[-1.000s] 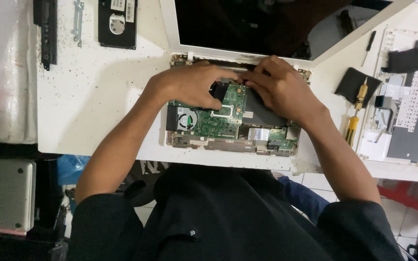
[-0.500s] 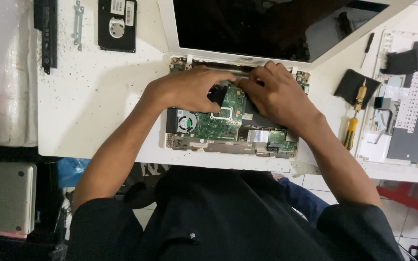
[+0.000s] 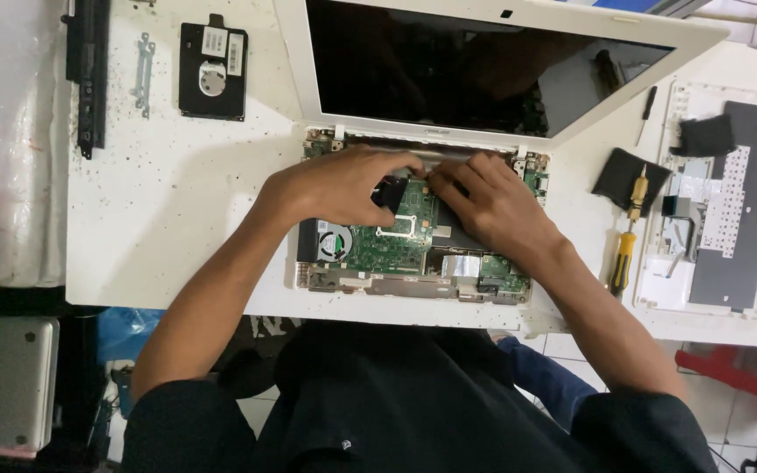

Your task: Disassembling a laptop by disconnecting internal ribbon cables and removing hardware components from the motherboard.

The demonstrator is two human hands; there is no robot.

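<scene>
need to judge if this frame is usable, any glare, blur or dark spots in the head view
Head view: mostly sharp and evenly lit; the dark laptop screen mirrors dim shapes instead of hard glare; the left hand and right hand shade the green circuit board at the hinge; the floor below the white table is dim.

green circuit board [image 3: 400, 245], white laptop shell [image 3: 295, 83], speckled white table [image 3: 168, 201], yellow-handled screwdrivers [image 3: 622, 263].

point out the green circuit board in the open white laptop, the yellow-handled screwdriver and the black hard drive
green circuit board [image 3: 400, 250], head view, bare middle below the hands
yellow-handled screwdriver [image 3: 622, 263], head view, on its handle
black hard drive [image 3: 213, 70], head view, on its top face
</scene>
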